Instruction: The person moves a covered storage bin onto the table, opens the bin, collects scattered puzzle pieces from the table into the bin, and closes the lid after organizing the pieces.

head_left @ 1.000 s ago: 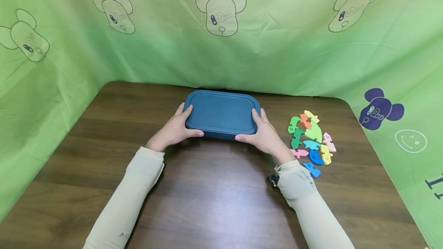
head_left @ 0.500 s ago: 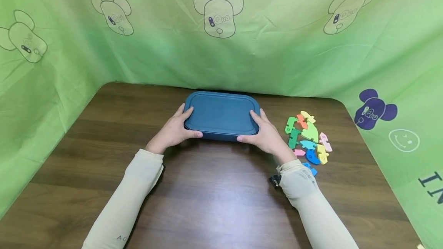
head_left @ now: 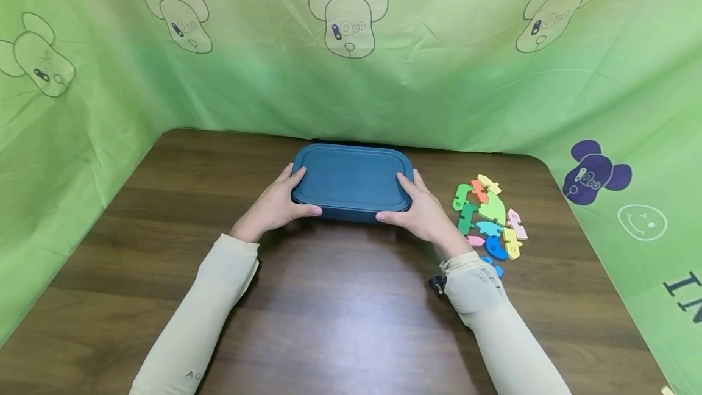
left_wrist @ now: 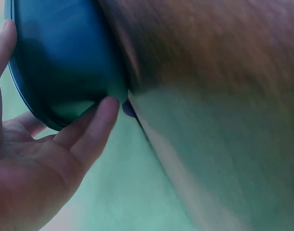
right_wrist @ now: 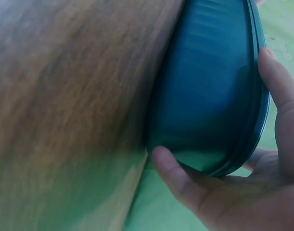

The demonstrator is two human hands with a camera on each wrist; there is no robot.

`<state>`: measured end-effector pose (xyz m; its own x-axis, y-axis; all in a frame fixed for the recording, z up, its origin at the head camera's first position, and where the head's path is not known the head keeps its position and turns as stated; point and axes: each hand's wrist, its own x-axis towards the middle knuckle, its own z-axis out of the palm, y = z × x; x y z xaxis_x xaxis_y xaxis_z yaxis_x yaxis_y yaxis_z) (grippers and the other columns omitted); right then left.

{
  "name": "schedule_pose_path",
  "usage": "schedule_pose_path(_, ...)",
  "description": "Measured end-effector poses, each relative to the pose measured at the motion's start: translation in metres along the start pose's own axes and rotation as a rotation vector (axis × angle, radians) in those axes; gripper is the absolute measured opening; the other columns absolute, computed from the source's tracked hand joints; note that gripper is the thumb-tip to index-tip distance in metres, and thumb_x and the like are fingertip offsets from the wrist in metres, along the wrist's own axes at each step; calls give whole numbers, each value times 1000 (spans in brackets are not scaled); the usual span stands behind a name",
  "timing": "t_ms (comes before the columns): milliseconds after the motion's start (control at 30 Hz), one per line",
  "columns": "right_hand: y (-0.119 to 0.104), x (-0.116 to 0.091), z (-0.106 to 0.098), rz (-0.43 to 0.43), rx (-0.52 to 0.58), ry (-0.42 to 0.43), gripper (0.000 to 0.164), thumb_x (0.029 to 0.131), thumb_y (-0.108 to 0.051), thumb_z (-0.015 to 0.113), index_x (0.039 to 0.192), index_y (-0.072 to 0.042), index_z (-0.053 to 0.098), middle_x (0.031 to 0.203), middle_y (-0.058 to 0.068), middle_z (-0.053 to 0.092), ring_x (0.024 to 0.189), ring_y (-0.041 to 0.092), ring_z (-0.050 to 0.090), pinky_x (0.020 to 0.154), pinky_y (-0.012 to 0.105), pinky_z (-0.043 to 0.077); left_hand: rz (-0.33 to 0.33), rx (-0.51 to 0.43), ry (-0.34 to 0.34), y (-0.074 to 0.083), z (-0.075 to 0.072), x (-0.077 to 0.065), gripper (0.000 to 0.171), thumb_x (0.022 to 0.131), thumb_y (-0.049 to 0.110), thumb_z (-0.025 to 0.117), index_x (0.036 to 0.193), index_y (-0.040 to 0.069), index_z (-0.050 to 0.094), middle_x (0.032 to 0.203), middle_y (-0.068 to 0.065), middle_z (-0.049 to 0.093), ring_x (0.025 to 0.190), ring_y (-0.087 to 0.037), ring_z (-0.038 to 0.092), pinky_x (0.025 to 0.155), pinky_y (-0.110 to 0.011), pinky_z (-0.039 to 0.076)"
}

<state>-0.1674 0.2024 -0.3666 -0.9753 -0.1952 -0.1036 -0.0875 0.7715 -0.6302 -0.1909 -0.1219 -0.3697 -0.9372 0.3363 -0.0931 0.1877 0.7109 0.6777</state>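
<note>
Two hands (head_left: 274, 206) (head_left: 421, 215) around seemingly lidded box (head_left: 351, 178)

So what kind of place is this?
Maybe a play corner or a little filming booth. There's a brown table, a green cloth with cartoon animal heads behind it, and colourful puzzle-like pieces beside a blue box.

Brown wood-grain table (head_left: 340, 322)
Bears a lidded blue box (head_left: 352, 178) near the far edge, colourful flat pieces (head_left: 490, 228) at right.
</note>
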Motion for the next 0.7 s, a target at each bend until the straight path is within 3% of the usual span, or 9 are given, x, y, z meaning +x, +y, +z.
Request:
schedule_pose_path(433,-11,-4,-8,-26,-8,43,110,80,-66,76,163,-19,20,168,12,-7,150,43,12,113,60,26,34,-15,28,4,-9,-4,105,84,56,78,163,15,21,168,-13,4,151,-36,16,115,-53,25)
schedule_pose_path(700,-26,-7,-10,-52,-36,95,109,80,-66,75,163,-17,23,168,16,-2,151,40,4,113,65,19,46,-12,45,4,-22,-10,105,84,56,78,163,17,21,169,-8,3,151,-35,15,116,-55,23)
